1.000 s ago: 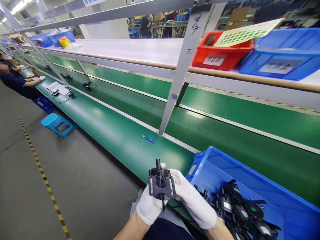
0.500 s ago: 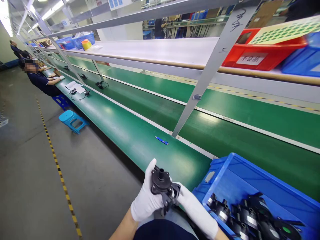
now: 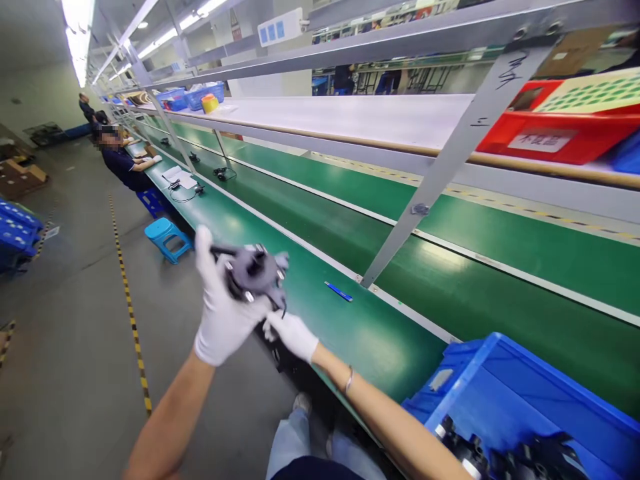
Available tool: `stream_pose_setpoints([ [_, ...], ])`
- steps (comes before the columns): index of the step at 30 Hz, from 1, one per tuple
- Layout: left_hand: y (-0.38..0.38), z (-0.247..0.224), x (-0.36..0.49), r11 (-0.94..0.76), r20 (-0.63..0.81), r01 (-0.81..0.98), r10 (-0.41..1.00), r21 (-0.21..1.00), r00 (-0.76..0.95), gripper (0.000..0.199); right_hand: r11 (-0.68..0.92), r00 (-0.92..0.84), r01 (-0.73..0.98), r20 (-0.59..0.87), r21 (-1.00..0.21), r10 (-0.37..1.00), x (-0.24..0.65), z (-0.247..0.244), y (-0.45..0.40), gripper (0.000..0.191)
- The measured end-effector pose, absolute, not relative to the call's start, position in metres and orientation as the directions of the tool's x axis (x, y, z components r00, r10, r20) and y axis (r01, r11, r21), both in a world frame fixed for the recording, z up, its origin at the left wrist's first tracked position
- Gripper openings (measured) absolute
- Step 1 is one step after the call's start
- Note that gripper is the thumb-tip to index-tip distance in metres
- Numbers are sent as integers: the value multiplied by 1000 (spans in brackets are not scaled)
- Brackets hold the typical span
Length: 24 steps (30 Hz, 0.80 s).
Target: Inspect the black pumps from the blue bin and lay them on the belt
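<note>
A black pump (image 3: 256,270) with a round body and a short spout is raised over the bench edge, blurred by motion. My left hand (image 3: 223,313), in a white glove, is wrapped around its near side with the thumb pointing up. Just below the pump, my gloved right hand (image 3: 293,335) has its fingers pinched together on what looks like the pump's thin black cable (image 3: 284,308). A small dark piece hangs under these fingers, too blurred to make out.
A blue bin (image 3: 500,373) with several black pumps stands at the lower right. On the green bench (image 3: 380,347) lies a blue cutter (image 3: 339,291). A slanted metal post (image 3: 430,193) rises behind it. A co-worker (image 3: 123,160) sits farther left, past a blue stool (image 3: 167,239).
Both hands have moved up, left and away from my body with the pump. My right hand has shifted from the pump's side to below it. The view has swung left.
</note>
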<state>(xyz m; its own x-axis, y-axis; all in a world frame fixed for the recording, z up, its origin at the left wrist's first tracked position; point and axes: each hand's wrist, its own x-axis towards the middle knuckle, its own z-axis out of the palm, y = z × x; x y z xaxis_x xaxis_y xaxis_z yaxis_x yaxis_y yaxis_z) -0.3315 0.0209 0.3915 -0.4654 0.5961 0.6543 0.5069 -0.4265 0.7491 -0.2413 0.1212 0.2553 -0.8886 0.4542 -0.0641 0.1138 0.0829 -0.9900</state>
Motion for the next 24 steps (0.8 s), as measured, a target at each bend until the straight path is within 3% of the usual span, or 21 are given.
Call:
stream_pose_setpoints([
  [4,47,440,-391,-423,826,709,305,564,-475,110,66,-862,40,-1,-997,506,-275,284,179,59],
  [7,58,423,-406,-406,774,660,298,632,-559,106,110,-852,72,-4,-991,524,-264,292,211,58],
  [12,70,334,-395,-362,428,272,477,892,-768,106,226,-765,333,-122,-916,633,-213,244,236,52],
  [15,83,267,-392,-306,199,4,609,952,-768,110,282,-681,527,-200,-801,704,-186,200,248,39],
  [18,104,200,-400,-146,-48,-189,655,971,-754,110,310,-594,681,-254,-663,763,-173,161,261,24],
  [21,135,147,-417,-8,-190,-259,660,966,-727,105,307,-515,770,-260,-559,817,-174,134,281,19],
  [24,178,113,-437,66,-191,-200,676,978,-712,112,296,-464,824,-276,-482,842,-185,117,310,24],
])
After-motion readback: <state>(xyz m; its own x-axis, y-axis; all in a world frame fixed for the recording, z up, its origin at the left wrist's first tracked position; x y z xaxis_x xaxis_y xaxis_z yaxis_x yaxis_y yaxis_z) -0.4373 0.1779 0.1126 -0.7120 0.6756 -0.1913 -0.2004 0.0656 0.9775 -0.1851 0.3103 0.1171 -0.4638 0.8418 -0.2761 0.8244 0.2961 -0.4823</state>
